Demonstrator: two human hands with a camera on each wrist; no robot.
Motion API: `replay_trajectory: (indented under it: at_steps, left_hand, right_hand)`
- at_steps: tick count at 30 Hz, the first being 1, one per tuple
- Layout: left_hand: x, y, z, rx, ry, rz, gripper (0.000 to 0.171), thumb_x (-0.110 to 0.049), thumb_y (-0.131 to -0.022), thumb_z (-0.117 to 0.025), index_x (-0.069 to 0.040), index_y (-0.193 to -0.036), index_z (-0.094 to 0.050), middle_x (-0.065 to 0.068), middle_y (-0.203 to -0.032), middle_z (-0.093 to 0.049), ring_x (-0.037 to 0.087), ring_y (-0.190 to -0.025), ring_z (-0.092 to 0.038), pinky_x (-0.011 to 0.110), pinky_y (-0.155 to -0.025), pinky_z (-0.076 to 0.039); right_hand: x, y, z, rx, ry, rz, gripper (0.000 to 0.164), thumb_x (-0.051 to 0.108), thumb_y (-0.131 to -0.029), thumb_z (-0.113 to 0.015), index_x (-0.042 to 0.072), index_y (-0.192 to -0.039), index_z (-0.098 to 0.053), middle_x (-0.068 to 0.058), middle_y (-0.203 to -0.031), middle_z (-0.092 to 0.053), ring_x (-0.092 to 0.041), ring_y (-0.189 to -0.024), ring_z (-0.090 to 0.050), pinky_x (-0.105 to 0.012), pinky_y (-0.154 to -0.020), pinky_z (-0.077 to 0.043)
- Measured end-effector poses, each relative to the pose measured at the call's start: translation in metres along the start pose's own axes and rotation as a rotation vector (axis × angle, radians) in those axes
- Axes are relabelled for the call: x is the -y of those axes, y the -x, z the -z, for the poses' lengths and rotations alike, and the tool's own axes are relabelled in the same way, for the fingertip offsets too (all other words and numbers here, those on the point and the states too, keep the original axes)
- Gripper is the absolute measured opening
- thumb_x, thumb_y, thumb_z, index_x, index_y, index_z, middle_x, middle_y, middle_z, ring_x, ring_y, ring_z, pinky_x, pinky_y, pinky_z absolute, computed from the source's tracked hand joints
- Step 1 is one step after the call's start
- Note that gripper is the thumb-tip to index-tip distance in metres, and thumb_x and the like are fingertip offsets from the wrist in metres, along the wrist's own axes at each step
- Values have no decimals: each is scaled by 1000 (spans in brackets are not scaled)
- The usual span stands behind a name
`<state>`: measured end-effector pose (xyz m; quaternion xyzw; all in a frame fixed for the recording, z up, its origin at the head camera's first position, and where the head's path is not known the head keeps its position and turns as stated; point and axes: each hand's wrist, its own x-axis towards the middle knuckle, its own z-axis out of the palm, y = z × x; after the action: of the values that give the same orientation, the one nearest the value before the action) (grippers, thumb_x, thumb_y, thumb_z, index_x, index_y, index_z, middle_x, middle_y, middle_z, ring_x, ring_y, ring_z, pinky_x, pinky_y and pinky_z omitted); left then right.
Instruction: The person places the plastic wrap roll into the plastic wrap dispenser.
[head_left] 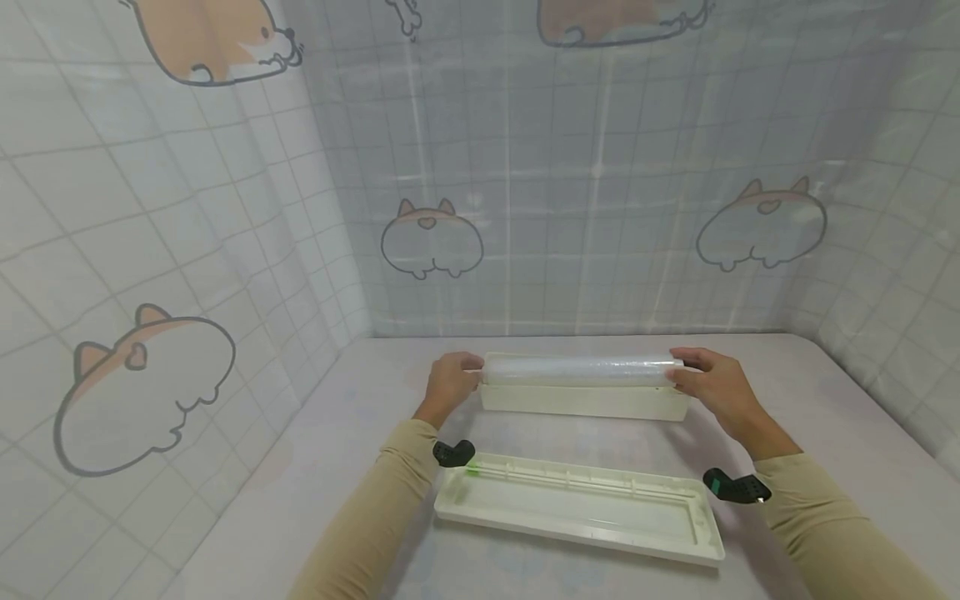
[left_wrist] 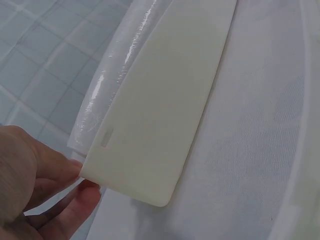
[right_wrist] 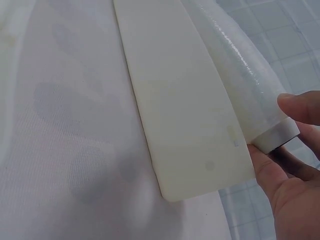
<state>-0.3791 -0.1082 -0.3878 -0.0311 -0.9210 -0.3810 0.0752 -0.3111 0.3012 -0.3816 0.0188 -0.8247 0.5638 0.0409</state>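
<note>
A shiny roll of cling film (head_left: 577,368) lies lengthwise over a cream plastic box (head_left: 585,402), its upper side showing above the box's front wall. At the roll's left end, my left hand (head_left: 451,383) holds it with thumb and fingers; in the left wrist view those fingertips sit right at the box corner. My right hand (head_left: 716,387) grips the opposite end. In the right wrist view the thumb (right_wrist: 300,107) lies on the film near the pale core rim, and other fingers are beneath it, close to the box end.
A long cream lid (head_left: 577,507), its ribbed inside facing up and a small green piece on its upper left edge, lies on the pale cloth-covered table (head_left: 300,508) nearer to me. A tile-patterned curtain (head_left: 585,167) with cartoon dogs encloses the back and sides.
</note>
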Motion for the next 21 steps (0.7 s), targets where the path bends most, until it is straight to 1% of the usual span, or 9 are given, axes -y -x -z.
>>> replay_trajectory:
  at_steps: [2, 5, 9, 13, 16, 18, 21]
  left_hand:
    - [1, -1, -1, -2, -7, -11, 23, -8, -89, -70, -7, -112, -75, 7, -113, -73, 18, -86, -71, 33, -73, -57]
    - [1, -1, -2, -5, -32, -22, 25, -7, -88, -68, -7, -113, -74, 8, -115, -72, 23, -100, -69, 37, -80, -56]
    - [0, -1, -3, -7, -60, -13, 27, -6, -88, -67, -8, -114, -74, 7, -118, -71, 28, -113, -63, 41, -86, -54]
    - [-1, 0, -2, 7, -73, -15, 30, -5, -87, -65, -7, -116, -74, 8, -118, -71, 29, -115, -62, 43, -88, -53]
    - [-2, 0, -2, 33, -83, -21, 33, -3, -86, -64, -6, -117, -74, 10, -117, -71, 30, -113, -63, 44, -91, -53]
    - [-2, 0, -2, 53, -95, -23, 34, -3, -86, -63, -6, -118, -73, 11, -116, -71, 31, -113, -64, 45, -92, -53]
    - [-2, 0, -1, 74, -100, -14, 34, -4, -87, -62, -6, -120, -73, 12, -117, -71, 31, -113, -64, 45, -93, -52]
  right_hand:
    - [-1, 0, 0, -4, 4, 3, 59, 21, -100, -63, -7, -146, -42, -29, -144, -46, -23, -113, -58, -13, -82, -52]
    - [-1, -1, -1, -8, 5, 6, 58, 21, -100, -63, -7, -146, -43, -29, -145, -46, -30, -117, -56, -13, -82, -52]
    - [-2, -1, -2, -15, 3, 4, 57, 21, -99, -64, -7, -145, -44, -28, -144, -46, -33, -118, -56, -13, -82, -52]
    - [-2, -1, -2, -15, 4, 3, 57, 20, -99, -64, -7, -145, -44, -28, -144, -46, -34, -118, -56, -14, -82, -52]
    - [-2, 0, -2, -14, 15, 15, 57, 21, -100, -64, -8, -144, -44, -29, -143, -47, -31, -116, -57, -15, -83, -53]
    - [-1, 1, -2, -16, 34, 36, 56, 21, -100, -64, -9, -144, -45, -29, -142, -49, -28, -113, -59, -15, -82, -53]
    - [0, 1, -1, -17, 87, 94, 55, 22, -100, -63, -9, -142, -47, -30, -140, -51, -30, -113, -60, -14, -81, -52]
